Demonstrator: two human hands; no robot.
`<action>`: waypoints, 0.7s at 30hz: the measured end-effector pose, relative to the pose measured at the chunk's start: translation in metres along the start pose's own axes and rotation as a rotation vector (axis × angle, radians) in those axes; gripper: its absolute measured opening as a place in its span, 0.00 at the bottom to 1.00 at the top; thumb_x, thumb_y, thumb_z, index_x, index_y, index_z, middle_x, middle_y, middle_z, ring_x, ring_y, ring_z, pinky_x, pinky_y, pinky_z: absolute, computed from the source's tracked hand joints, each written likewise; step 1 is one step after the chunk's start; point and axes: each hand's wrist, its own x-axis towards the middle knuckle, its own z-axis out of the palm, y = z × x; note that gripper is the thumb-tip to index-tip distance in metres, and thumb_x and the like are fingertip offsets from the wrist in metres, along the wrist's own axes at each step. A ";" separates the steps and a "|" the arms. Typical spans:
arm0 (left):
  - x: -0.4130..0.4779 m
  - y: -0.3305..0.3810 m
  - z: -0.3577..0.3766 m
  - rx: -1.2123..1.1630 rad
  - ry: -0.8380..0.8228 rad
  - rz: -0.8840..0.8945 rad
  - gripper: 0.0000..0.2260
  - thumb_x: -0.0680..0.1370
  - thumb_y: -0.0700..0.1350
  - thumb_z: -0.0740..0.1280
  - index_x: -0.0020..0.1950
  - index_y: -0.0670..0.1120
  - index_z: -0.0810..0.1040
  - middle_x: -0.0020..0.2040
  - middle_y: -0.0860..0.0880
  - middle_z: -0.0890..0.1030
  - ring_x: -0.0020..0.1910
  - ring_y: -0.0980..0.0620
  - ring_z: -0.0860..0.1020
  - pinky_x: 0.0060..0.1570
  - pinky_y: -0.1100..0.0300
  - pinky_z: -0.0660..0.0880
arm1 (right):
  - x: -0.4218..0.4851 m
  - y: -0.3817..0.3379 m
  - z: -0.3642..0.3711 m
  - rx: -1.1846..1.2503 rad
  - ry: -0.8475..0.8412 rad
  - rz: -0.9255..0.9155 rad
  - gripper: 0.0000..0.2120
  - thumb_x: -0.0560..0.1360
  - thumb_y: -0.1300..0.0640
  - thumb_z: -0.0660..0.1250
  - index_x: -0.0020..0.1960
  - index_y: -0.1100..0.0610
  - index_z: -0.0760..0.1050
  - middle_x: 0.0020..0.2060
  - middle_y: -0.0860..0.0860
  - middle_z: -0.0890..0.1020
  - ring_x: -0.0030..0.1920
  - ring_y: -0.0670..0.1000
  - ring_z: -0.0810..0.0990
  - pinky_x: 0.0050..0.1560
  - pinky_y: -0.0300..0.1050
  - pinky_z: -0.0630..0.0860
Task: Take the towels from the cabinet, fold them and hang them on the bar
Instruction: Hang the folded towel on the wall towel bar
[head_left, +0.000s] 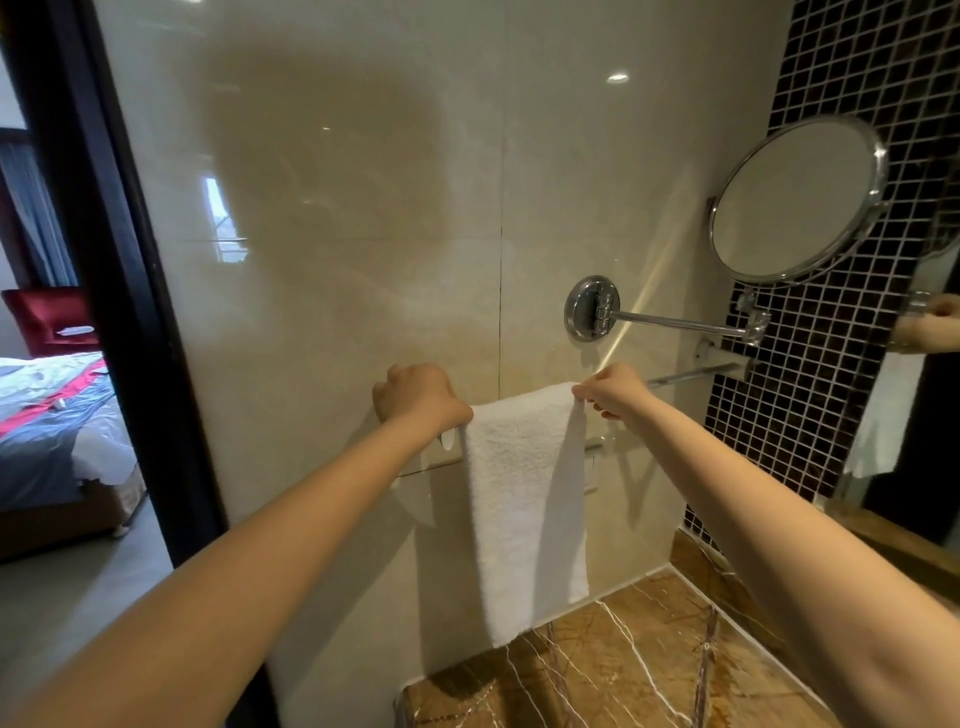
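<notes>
Gripping the fluffy towel over a chrome bar are left hand, right hand.

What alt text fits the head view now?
A left hand and a right hand hold the top corners of a white towel draped over a wall bar. A round mirror is mounted upper right; a marble counter lies below.
</notes>
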 end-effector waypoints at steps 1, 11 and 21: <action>0.000 0.001 0.000 0.030 0.009 0.017 0.08 0.67 0.50 0.69 0.43 0.50 0.82 0.45 0.50 0.81 0.55 0.48 0.73 0.52 0.56 0.71 | 0.001 0.001 0.000 -0.018 0.006 -0.016 0.10 0.72 0.59 0.70 0.47 0.66 0.80 0.31 0.53 0.75 0.31 0.50 0.71 0.34 0.44 0.70; -0.006 0.008 0.009 0.018 0.037 0.300 0.13 0.72 0.46 0.66 0.56 0.52 0.79 0.56 0.50 0.80 0.56 0.47 0.75 0.48 0.58 0.70 | -0.012 0.008 0.001 -0.293 0.102 -0.462 0.14 0.70 0.59 0.67 0.56 0.51 0.78 0.51 0.49 0.80 0.50 0.49 0.78 0.48 0.46 0.75; 0.005 0.014 0.026 0.253 0.033 0.518 0.10 0.74 0.51 0.65 0.53 0.52 0.80 0.47 0.50 0.81 0.48 0.45 0.79 0.44 0.55 0.75 | -0.019 -0.001 0.023 -0.633 -0.074 -0.837 0.18 0.75 0.54 0.68 0.64 0.53 0.75 0.59 0.51 0.80 0.59 0.55 0.77 0.55 0.50 0.74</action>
